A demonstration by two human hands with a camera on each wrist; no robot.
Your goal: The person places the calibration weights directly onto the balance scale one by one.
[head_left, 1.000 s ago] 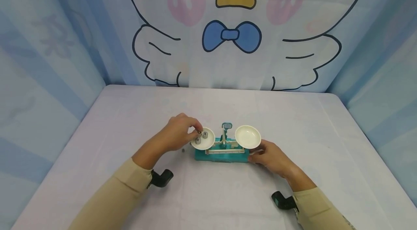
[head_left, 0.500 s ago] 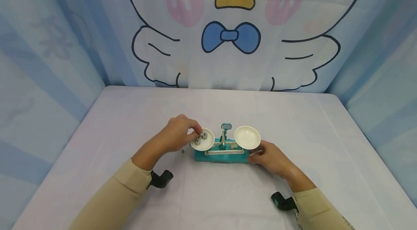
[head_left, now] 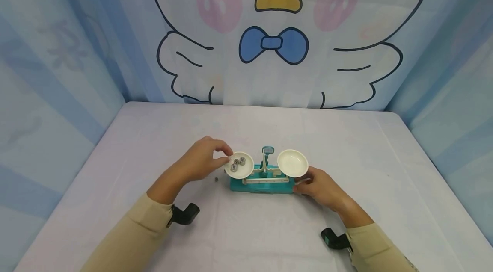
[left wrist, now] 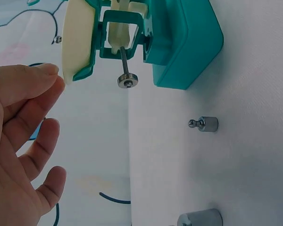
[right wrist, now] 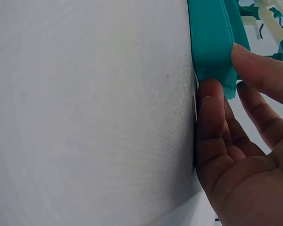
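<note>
A small teal balance scale with two white pans stands on the table. In its left pan sit three metal weights; the right pan holds nothing. My left hand is at the left pan's outer rim, thumb and index fingertips close together with no weight between them, the other fingers relaxed in the left wrist view. My right hand holds the right end of the teal base, thumb on one side and curled fingers against its end.
A knobbed metal weight stands on the table beside the scale's left end. Another larger weight shows at the bottom of the left wrist view. A cartoon-printed curtain hangs behind the table's far edge.
My left hand has let go of a weight in the left pan and drawn back leftward to the rim. My right hand stays at the base.
</note>
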